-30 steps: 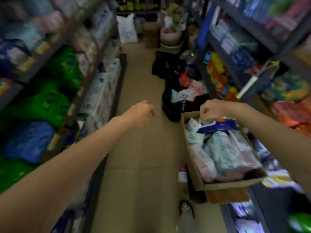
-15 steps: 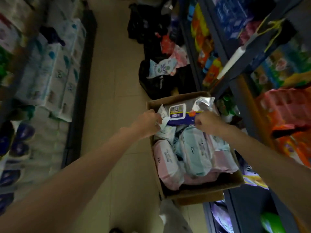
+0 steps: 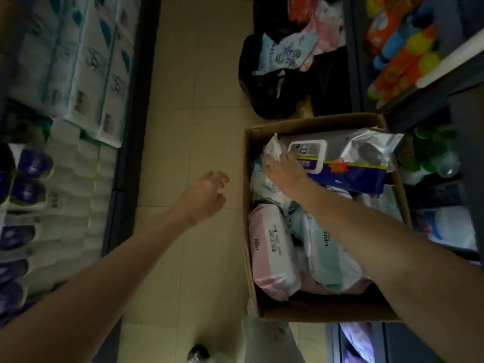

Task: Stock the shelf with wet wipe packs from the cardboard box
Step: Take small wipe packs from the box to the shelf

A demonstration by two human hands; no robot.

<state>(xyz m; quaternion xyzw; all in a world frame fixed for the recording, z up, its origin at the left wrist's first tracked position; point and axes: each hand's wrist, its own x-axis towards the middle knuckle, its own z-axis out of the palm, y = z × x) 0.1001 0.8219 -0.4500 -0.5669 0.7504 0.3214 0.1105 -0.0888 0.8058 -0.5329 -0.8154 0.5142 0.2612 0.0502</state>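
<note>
Grasping at the left end of the silver-and-blue wet wipe pack (image 3: 348,163) with the right hand (image 3: 284,171), fingers curled over its crimped edge, presumably to lift it clear. Flanked by shelf (image 3: 125,153) on the left and more shelving right. Resting on the floor (image 3: 193,127), the cardboard box (image 3: 317,314), crammed with packs. Near the box's left wall, a pink pack (image 3: 272,250). Hovering left of the box, the left hand (image 3: 205,196), released, fingers loosely spread, holding nothing.

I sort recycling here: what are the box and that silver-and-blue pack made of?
The box looks like plain brown corrugated cardboard, matte, with folded flaps. The silver-and-blue pack looks like soft glossy plastic or foil film, crinkled and reflective, with a seemingly rigid white lid.
</note>
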